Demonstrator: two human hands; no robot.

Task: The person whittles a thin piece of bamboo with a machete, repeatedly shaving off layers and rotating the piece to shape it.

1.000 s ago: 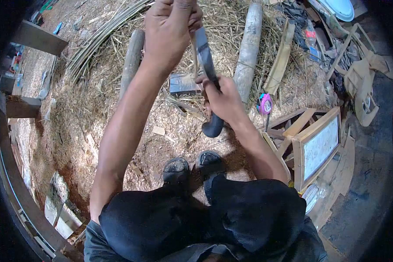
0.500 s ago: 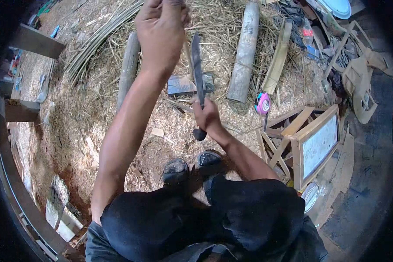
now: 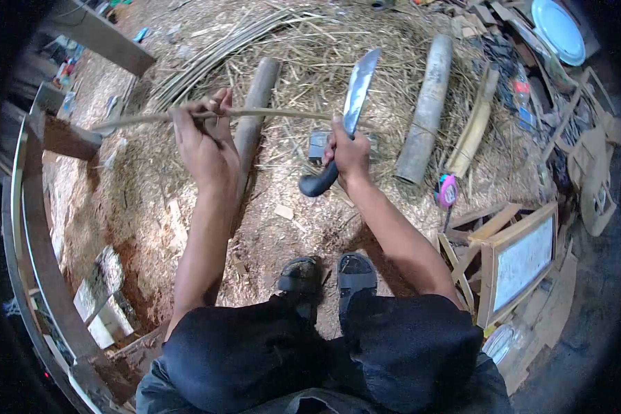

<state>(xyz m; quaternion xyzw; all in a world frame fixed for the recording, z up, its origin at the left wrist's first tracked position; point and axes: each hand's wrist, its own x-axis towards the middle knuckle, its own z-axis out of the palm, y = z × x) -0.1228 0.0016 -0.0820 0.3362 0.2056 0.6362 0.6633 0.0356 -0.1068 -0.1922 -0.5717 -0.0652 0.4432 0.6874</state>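
Note:
My left hand (image 3: 207, 148) is closed on a long thin cane strip (image 3: 276, 112), which runs crosswise with its far end out to the left. In my right hand (image 3: 350, 153) is a machete (image 3: 361, 90), gripped by its black curved handle, blade pointing up and away. The strip's right end reaches my right thumb and forefinger beside the blade; whether they pinch it I cannot tell. Below my right hand, a dark flat block (image 3: 317, 145) lies on the ground, partly hidden by that hand.
Two grey poles (image 3: 257, 96) (image 3: 428, 103) lie on shavings and straw. A bundle of thin strips (image 3: 207, 58) is at the upper left. On the right are a split bamboo piece (image 3: 475, 127), a pink tape measure (image 3: 448, 190) and a wooden frame stool (image 3: 488, 276).
My left hand has come down from the top edge, and the strip has swung from pointing away to lying crosswise. My right hand has risen with the machete. The view has shifted too.

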